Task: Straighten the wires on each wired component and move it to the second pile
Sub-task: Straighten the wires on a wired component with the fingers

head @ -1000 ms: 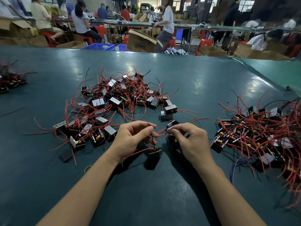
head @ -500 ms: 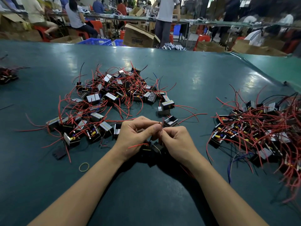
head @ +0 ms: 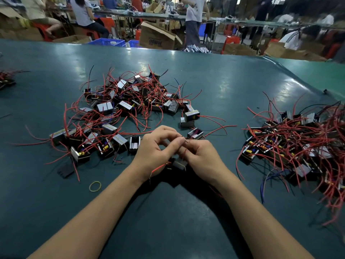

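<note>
Red wires [head: 214, 116], teal table [head: 224, 86]

Rubber band [head: 95, 186] on mat; cardboard box [head: 158, 36] behind.

A single head-worn wide-angle view looks forward and down from close above the green table [head: 214, 86] — both forearms reach in from the bottom edge, the far workshop benches bend across the top — with no second view to overlap.

Both hands — left [head: 152, 149], right [head: 200, 157] — pinch a red wire [head: 183, 151] above a dangling wired component [head: 178, 163].
</note>
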